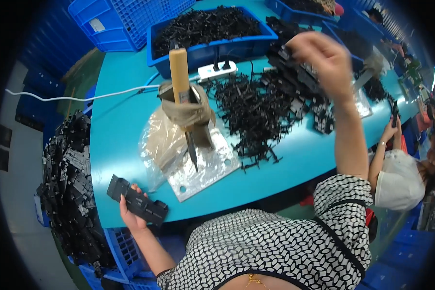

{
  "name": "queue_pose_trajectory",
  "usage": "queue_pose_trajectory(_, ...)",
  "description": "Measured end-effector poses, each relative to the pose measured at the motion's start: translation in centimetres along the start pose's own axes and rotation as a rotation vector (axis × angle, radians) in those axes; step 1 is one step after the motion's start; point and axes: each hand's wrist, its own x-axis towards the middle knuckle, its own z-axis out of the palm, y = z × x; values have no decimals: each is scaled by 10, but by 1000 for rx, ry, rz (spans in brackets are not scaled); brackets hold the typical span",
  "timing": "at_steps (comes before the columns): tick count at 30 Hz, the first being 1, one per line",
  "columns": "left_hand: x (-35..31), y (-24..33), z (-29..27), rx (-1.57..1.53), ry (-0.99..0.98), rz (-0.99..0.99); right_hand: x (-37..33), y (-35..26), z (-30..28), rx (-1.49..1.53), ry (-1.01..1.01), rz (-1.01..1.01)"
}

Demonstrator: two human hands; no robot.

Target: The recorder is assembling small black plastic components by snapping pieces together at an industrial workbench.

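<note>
Near the table's front left edge, my left hand (134, 215) is closed around a long black plastic housing (139, 201), held tilted. My right hand (326, 62) is raised over the far right, above a heap of black plastic housings (304, 82). Its fingers look curled but are smeared by motion, so what they hold, if anything, does not show. Between my hands, a wooden-handled tool (180, 72) with a dark pointed shaft stands upright in a holder wrapped in brown tape (191, 113). The holder sits over a metal plate (205, 174) with holes in it.
Small black plastic pieces (251, 113) lie heaped mid-table. Behind them are a blue bin (162, 60) full of similar pieces and a white power strip (217, 70). A white cable (48, 98) crosses the left. Black housings (70, 188) are piled beside the table. A co-worker (398, 179) sits at right.
</note>
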Motion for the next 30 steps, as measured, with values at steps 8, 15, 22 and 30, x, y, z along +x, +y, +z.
queue_pose_trajectory(8, 3, -3, -27, 40, -83, 40, -44, -90, -1, 1068, -580, -470)
queue_pose_trajectory(15, 7, 2, -33, 149, -219, 8, -88, -206, 30, 1377, -610, -263)
queue_pose_trajectory(22, -98, -15, 252, 819, 447, 1906, -109, -283, 77, 1647, -662, -243)
queue_pose_trajectory(30, -125, -4, 286, 1253, 689, 2732, -118, -288, 91, 1446, -518, -289)
